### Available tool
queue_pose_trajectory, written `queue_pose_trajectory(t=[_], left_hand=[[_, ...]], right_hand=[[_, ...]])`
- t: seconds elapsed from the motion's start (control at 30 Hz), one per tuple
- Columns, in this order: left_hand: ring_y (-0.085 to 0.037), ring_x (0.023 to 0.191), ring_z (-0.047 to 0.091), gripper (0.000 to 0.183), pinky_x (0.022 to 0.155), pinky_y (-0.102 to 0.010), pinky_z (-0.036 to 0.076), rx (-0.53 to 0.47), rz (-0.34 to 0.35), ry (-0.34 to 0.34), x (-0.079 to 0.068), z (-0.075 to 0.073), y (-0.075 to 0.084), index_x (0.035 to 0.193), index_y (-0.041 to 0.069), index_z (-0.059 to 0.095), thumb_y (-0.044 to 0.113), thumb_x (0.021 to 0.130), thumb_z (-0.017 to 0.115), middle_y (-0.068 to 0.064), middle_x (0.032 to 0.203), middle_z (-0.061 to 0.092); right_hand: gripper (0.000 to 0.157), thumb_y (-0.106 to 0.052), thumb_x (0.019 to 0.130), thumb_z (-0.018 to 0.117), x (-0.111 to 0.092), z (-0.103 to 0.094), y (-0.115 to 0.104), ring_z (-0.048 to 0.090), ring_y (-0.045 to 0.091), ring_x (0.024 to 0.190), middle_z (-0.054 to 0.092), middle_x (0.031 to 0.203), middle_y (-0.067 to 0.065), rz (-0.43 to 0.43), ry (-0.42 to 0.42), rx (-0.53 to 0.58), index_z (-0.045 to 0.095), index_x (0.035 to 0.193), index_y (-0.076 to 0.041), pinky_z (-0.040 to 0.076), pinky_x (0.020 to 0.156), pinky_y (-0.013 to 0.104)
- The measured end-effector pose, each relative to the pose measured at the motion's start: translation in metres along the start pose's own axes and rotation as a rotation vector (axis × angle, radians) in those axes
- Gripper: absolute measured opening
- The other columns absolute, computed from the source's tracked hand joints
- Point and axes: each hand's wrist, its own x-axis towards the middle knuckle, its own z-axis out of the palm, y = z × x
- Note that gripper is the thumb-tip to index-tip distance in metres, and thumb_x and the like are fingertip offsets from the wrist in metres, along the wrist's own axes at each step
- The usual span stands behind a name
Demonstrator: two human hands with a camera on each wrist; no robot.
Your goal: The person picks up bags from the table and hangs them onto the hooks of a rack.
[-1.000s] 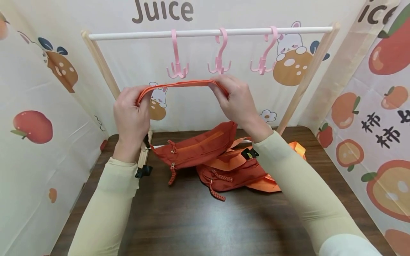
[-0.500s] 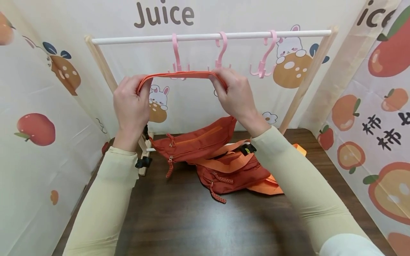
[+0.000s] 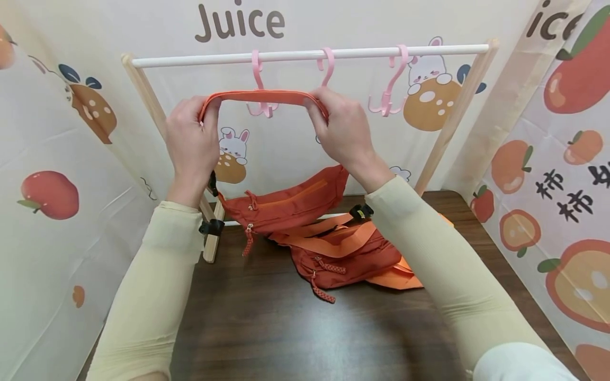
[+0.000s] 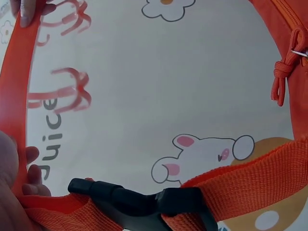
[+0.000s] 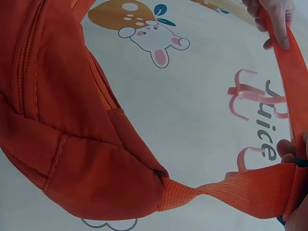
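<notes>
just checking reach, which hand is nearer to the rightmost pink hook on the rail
Right. In the head view, the right hand grips the orange strap left of the rightmost pink hook; the left hand grips the strap much farther left of it.

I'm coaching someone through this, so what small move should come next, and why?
Probably ease the strap forward toward the leftmost pink hook: the left hand and right hand hold it up, it crosses in front of that hook in the head view, and its bag hangs below.
</notes>
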Motion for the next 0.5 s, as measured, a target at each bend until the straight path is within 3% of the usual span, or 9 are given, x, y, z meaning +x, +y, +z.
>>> queue_pose_trajectory(t=[0.27, 0.5], left_hand=[[-0.018, 0.078, 0.045, 0.054, 0.071, -0.027, 0.029, 0.024, -0.074, -0.042, 0.014, 0.007, -0.006, 0.111, 0.006, 0.080, 0.053, 0.108, 0.054, -0.003, 0.079, 0.052], [-0.017, 0.081, 0.048, 0.053, 0.068, -0.027, 0.033, 0.035, -0.177, -0.116, 0.020, 0.014, -0.009, 0.115, 0.011, 0.080, 0.056, 0.106, 0.053, -0.002, 0.081, 0.053]], right_hand=[[0.032, -0.029, 0.111, 0.057, 0.005, 0.005, -0.003, 0.049, 0.020, 0.065, 0.067, 0.085, 0.007, 0.034, -0.037, -0.041, 0.074, 0.121, -0.004, 0.038, 0.062, 0.029], [0.031, -0.029, 0.111, 0.057, 0.008, 0.009, -0.002, 0.051, 0.020, 0.066, 0.072, 0.091, 0.008, 0.072, -0.071, -0.074, 0.074, 0.122, -0.006, 0.041, 0.063, 0.029]])
